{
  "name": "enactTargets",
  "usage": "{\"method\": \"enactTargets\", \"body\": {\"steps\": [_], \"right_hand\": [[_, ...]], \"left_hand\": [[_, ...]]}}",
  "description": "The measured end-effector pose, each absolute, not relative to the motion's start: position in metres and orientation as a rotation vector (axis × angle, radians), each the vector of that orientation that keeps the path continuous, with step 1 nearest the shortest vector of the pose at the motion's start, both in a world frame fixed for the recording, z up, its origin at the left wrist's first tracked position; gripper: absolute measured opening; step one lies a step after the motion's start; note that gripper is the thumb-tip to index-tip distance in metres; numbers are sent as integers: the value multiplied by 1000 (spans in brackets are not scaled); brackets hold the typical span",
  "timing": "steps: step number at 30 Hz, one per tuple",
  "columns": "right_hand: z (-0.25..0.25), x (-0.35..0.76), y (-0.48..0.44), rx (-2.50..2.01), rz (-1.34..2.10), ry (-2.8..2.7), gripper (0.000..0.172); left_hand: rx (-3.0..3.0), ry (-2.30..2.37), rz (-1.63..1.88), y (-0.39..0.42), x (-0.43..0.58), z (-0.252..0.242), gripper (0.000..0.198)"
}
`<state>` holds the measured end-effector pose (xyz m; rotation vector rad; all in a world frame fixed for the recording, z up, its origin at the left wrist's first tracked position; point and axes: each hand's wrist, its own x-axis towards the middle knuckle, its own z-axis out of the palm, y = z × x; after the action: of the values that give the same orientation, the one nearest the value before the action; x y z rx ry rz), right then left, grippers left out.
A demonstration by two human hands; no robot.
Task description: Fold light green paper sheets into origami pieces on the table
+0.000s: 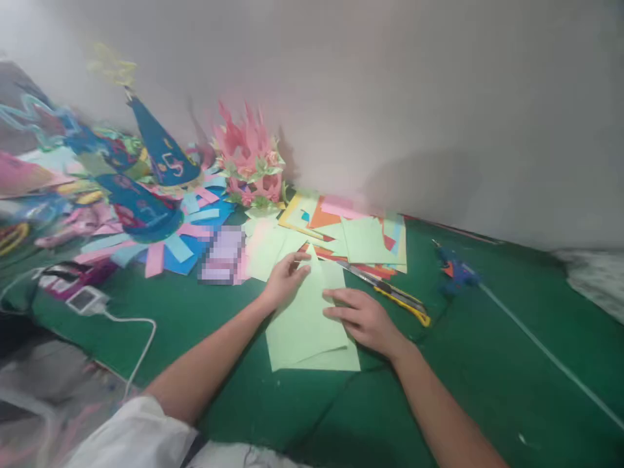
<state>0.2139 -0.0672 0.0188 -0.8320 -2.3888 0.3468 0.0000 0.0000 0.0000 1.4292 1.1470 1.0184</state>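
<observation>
The pale green paper (309, 328) lies on the green table (511, 390) between both hands, its right side touched by the right hand (363, 320), which is loosely open and grips nothing, while the left hand (285, 283) half curls at its upper left edge (whether pinching it, I cannot tell).

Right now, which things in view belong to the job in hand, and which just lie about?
In use:
pale green paper
left hand and right hand, on it

Likely just lying about:
yellow cutter
blue glue gun
pink crown
blue cone hats
</observation>
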Motion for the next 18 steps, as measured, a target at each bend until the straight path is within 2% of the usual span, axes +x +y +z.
{"method": "enactTargets", "body": {"steps": [6,14,18], "right_hand": [[15,218,-65,-881,280,-2458,23],[18,214,-66,-918,367,-2431,20],[16,215,-67,-922,414,-2389,22]], "left_hand": [[1775,946,977,-3,-4,6,37],[2189,941,941,-3,-13,7,19],[2363,822,840,-1,-19,11,19]]}}
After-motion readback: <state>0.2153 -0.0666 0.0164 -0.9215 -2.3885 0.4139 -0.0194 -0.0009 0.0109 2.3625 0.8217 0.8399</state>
